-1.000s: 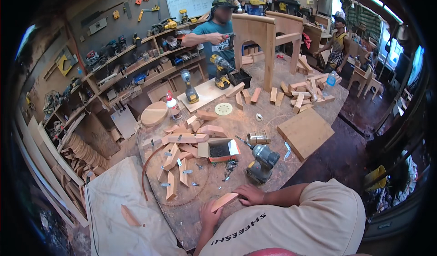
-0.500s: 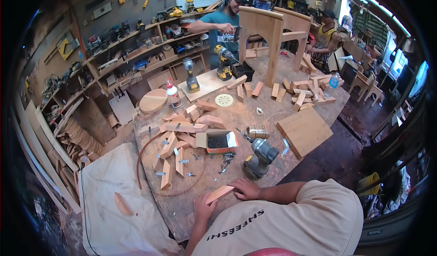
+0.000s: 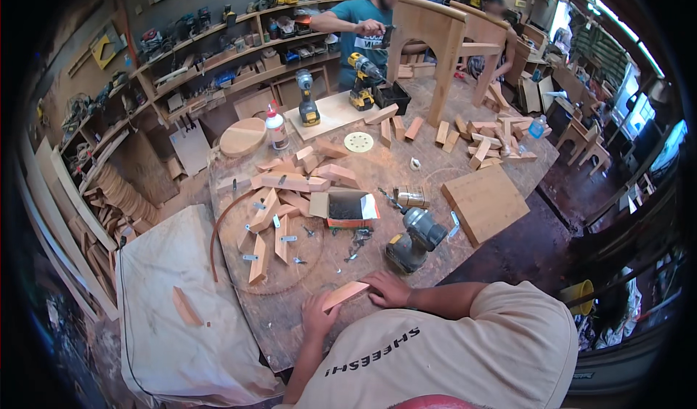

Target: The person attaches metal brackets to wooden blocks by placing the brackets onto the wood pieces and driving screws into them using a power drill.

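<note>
Pinkish-tan wood makes up the mitred block (image 3: 344,295), which lies aslant between both hands at the near edge of the workbench (image 3: 287,336), close to the wearer's beige shirt (image 3: 465,343). The left hand (image 3: 317,314) grasps its lower left end; the right hand (image 3: 387,290) touches the upper right end with bent fingers, though whether they close round it I cannot tell. Just beyond the right hand is a cordless drill (image 3: 416,240), with a tin can (image 3: 412,195) behind it and a square wooden board (image 3: 485,204) to the right. Left of the drill sits an open cardboard box (image 3: 352,222), its dark contents too small to make out, beside a heap of angled offcuts (image 3: 290,181), several bearing flat metal plates (image 3: 289,238). Farther back are a perforated sanding disc (image 3: 358,142), a red-capped white bottle (image 3: 276,129) and two upright drills (image 3: 307,102). Across the bench, a co-worker in teal (image 3: 361,27) stands beside an arched wooden frame (image 3: 439,67).
</note>
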Tool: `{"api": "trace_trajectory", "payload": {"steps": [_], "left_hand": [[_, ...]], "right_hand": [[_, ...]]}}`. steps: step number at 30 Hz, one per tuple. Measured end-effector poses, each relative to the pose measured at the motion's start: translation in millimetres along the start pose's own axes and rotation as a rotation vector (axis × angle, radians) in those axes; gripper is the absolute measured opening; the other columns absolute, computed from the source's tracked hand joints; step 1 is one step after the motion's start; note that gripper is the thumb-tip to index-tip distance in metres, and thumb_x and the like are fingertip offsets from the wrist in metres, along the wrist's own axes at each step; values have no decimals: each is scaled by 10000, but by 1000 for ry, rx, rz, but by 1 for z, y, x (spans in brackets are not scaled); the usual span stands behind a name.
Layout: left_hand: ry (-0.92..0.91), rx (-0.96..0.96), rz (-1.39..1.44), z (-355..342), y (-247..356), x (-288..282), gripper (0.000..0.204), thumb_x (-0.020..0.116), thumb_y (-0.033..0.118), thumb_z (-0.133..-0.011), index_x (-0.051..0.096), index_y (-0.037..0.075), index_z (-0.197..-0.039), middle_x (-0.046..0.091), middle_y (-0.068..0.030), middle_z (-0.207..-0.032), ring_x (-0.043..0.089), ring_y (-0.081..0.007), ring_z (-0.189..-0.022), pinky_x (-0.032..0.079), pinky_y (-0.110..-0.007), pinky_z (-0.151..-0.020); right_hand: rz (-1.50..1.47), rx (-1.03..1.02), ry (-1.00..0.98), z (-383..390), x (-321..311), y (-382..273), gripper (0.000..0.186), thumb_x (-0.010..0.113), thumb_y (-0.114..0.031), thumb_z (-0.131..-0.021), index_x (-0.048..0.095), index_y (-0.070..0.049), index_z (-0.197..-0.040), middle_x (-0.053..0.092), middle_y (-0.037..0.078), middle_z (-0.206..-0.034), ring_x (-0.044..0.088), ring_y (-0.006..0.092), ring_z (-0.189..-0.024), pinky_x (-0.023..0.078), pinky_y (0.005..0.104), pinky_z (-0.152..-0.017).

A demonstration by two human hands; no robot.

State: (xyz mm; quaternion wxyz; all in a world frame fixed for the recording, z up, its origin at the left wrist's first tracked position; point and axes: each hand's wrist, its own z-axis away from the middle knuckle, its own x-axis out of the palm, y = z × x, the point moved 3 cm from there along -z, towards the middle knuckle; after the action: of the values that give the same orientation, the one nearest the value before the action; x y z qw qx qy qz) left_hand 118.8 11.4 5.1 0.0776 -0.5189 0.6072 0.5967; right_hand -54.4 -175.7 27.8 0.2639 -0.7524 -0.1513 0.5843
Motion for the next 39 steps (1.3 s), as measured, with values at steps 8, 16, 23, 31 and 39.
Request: {"api": "trace_trajectory", "payload": {"steps": [8,16,23,31,39], "left_hand": [[3,25,-8,0,-2,1,458,757,340,-761,642,105,-1137,668,-105,-1082,603,-309,-1014,417,-443,-930],[-3,29,-22,-2,3,-3,467,764,325,-756,638,111,-1151,669,-99,-1085,604,-307,-1015,421,-432,-921],[-13,18,0,-3,3,-3,468,765,318,-755,639,120,-1161,668,-96,-1114,604,-301,-1035,415,-421,-928],[-6,17,9,-4,4,-4,479,771,306,-732,643,88,-1139,665,-116,-1106,597,-324,-1041,419,-435,-938],[-9,27,-9,-2,2,-2,469,761,308,-754,640,117,-1166,665,-91,-1121,602,-297,-1046,411,-418,-942]], "right_hand": [[15,17,-26,-2,-1,-1,557,657,-201,-798,509,-96,-1324,542,132,-1233,509,333,-1160,411,453,-974],[9,17,0,-1,-2,0,564,666,-188,-789,510,-97,-1323,537,136,-1232,498,341,-1175,400,459,-1000],[30,-6,13,-1,-2,1,552,659,-189,-806,505,-95,-1328,542,130,-1220,504,331,-1163,407,449,-991],[20,-18,20,-1,-2,2,562,666,-173,-795,502,-101,-1328,544,126,-1202,505,330,-1148,408,448,-986],[16,-6,4,0,1,5,568,668,-181,-784,507,-99,-1323,543,121,-1212,501,325,-1156,402,443,-992]]}}
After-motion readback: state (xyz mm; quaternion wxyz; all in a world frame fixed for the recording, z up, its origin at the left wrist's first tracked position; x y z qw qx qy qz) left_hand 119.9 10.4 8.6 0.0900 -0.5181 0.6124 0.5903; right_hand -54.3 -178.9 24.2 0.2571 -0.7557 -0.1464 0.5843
